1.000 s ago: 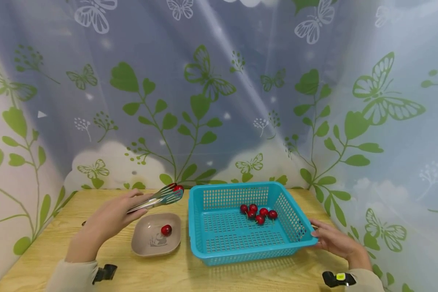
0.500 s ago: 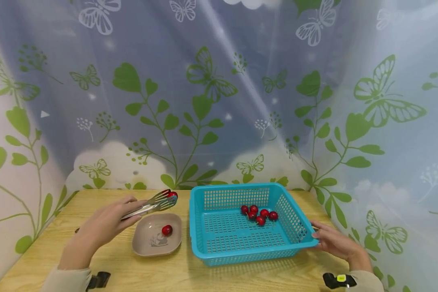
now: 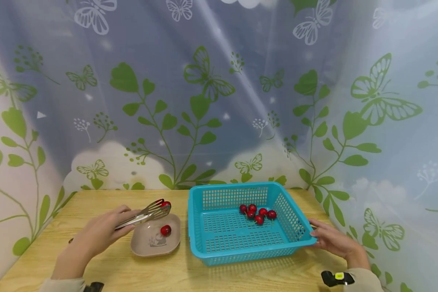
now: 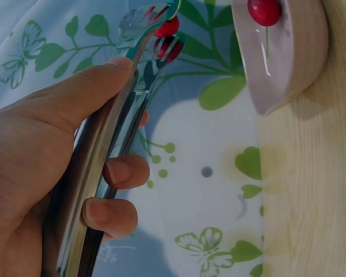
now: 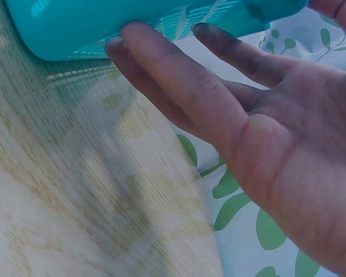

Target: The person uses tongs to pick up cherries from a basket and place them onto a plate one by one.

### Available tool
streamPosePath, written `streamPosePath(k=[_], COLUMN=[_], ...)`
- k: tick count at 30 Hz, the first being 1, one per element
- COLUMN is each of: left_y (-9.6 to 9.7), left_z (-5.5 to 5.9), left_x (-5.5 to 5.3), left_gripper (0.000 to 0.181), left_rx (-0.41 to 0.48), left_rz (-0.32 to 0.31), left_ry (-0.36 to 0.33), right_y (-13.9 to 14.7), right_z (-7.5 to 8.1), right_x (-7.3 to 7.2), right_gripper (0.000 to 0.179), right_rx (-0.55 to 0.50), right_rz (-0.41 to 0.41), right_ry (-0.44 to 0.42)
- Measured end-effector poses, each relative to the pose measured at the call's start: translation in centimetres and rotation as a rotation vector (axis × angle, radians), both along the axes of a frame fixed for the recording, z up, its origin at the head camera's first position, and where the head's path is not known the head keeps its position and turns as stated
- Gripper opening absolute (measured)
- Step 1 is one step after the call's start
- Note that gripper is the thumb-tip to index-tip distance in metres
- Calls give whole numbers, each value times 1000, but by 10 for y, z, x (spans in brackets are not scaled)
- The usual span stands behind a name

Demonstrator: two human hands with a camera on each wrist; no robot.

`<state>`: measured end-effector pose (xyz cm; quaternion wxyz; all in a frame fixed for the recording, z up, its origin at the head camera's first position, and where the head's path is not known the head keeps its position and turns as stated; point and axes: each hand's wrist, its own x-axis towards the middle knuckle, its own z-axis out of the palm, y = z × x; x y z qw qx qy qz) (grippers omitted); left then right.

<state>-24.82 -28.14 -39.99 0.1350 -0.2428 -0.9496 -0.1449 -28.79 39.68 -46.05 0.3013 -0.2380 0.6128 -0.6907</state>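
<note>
My left hand (image 3: 95, 235) grips slotted metal tongs (image 3: 141, 217), thumb along one arm and fingers curled round the other. Between the tong heads sits a red cherry (image 4: 168, 27), held above the far rim of a small beige dish (image 3: 139, 239). Inside that dish lies another cherry (image 3: 166, 230), beside a printed drawing. At the right, my right hand (image 3: 336, 242) holds the front right corner of a turquoise plastic basket (image 3: 255, 250), thumb on the rim and fingers reaching underneath. Several cherries (image 3: 259, 220) are grouped in the basket's right half.
Dish and basket stand side by side on a light wooden table (image 3: 160, 275), a narrow gap between them. A printed curtain (image 3: 219, 134) with butterflies and leaves hangs behind the table and along both sides.
My left hand has moved left and down, bringing the tongs and their cherry from beside the basket to over the dish's far rim. My right hand stays at the basket corner.
</note>
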Motion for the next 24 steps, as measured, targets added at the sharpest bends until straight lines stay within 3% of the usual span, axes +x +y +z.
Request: streamPosePath(k=[6, 10, 16, 24], left_y=[-2, -4, -7, -9], left_z=[-7, -11, -15, -19], left_x=[1, -1, -2, 0], left_gripper=[39, 40, 40, 39], left_rx=[3, 19, 12, 11], left_rz=[4, -8, 11, 14], left_ry=[-32, -51, -42, -58], right_y=[0, 0, 0, 2], right_z=[-2, 0, 1, -2], right_x=[-3, -2, -2, -2], right_gripper=[49, 51, 71, 64], right_rx=[-21, -9, 15, -7], right_rz=[26, 12, -9, -4], right_ry=[-26, -14, 8, 4])
